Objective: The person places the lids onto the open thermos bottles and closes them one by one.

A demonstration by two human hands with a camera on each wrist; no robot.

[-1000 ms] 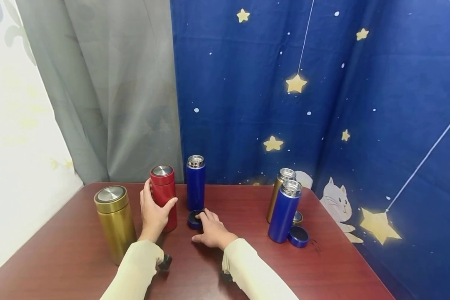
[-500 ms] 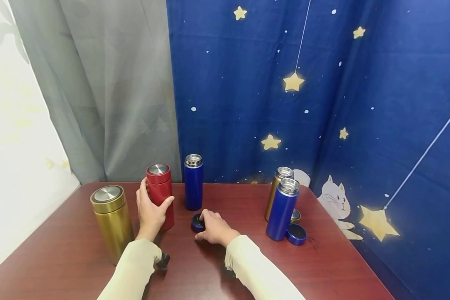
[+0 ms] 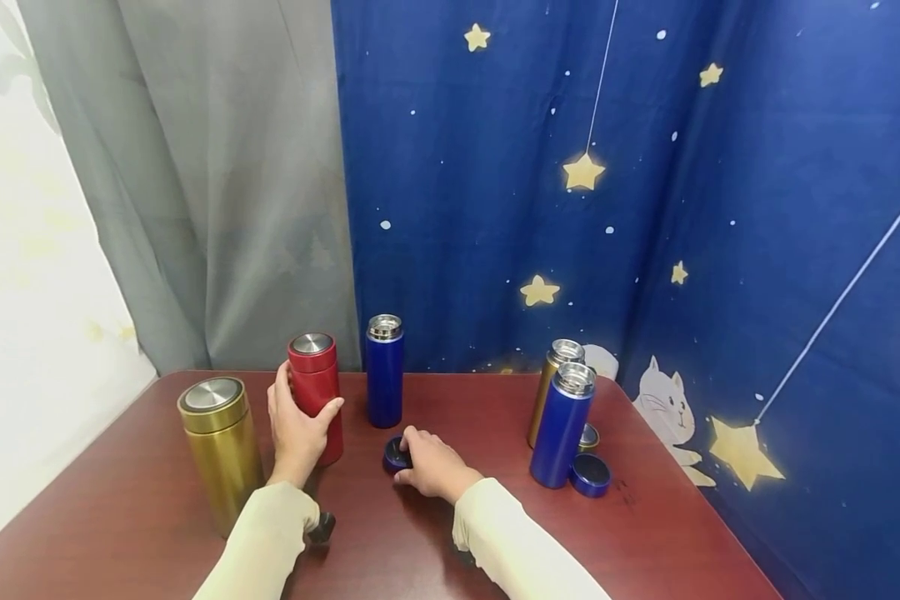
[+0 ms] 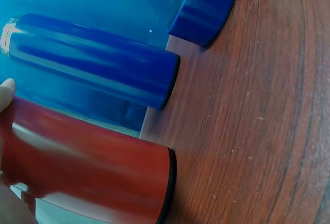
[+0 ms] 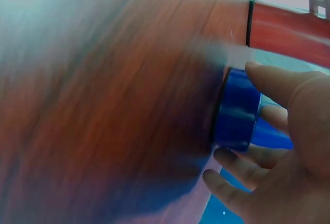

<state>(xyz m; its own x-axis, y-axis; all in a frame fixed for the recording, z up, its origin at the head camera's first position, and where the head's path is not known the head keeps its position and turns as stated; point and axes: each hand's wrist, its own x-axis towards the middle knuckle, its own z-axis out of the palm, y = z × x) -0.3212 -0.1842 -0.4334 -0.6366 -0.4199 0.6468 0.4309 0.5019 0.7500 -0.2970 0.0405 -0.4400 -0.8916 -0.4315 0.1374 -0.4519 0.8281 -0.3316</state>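
My left hand [image 3: 297, 429] grips a red thermos [image 3: 317, 387] from its left side, thumb across the front. This thermos stands upright with its steel-topped cap on. My right hand [image 3: 435, 464] holds a blue lid [image 3: 395, 454] close over the table, its dark round face up. In the right wrist view the lid [image 5: 237, 111] sits between the thumb [image 5: 273, 82] and the curled fingers. Behind the lid rises a tall blue thermos [image 3: 385, 379], uncapped, its steel mouth bare. The left wrist view shows the lower part of the red thermos [image 4: 93, 167] upright on the wood.
A large capped gold thermos [image 3: 221, 458] stands by my left forearm. At the right, an uncapped blue thermos [image 3: 561, 429] partly hides an uncapped gold thermos [image 3: 543, 400]. A blue lid [image 3: 590, 475] and a gold lid [image 3: 588, 437] lie beside them. Curtains hang behind the table [image 3: 465, 396].
The blue lid has slid slightly right and toward me with my right hand, away from the tall blue thermos. My left hand stays on the red thermos. The head view has shifted a little.
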